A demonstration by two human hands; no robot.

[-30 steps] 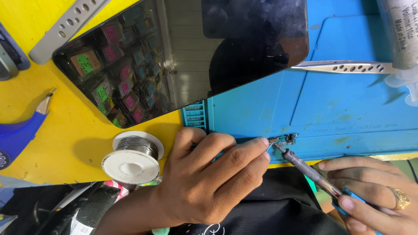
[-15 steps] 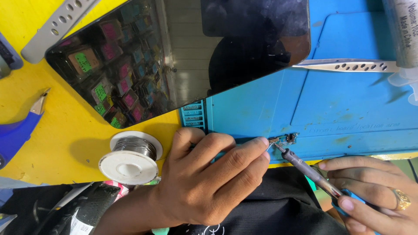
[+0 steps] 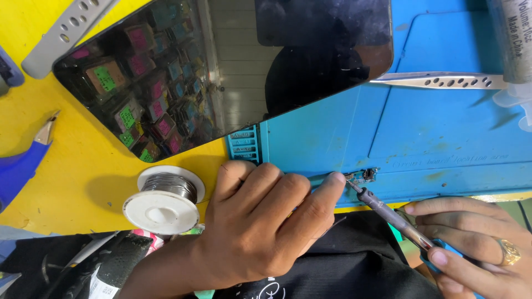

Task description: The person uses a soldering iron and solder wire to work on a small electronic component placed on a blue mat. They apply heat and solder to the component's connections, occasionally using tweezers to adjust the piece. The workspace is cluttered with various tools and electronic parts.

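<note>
A tiny circuit board [image 3: 363, 176] lies on the blue work mat [image 3: 443, 144] near its front edge. My left hand [image 3: 260, 221] rests on the mat's edge, its index fingertip pressing down beside the board's left end. A soldering iron [image 3: 388, 213] is gripped in my right hand [image 3: 471, 243], which wears a gold ring; the iron's tip touches the board. A thin strand of solder wire seems to run under my left fingers toward the board.
A dark glossy tablet screen [image 3: 221, 72] lies across the yellow table [image 3: 72, 166] and the mat. A spool of solder [image 3: 165, 200] stands left of my left hand. Metal tweezers [image 3: 438, 81] lie on the mat at right; blue-handled cutters [image 3: 25, 160] at far left.
</note>
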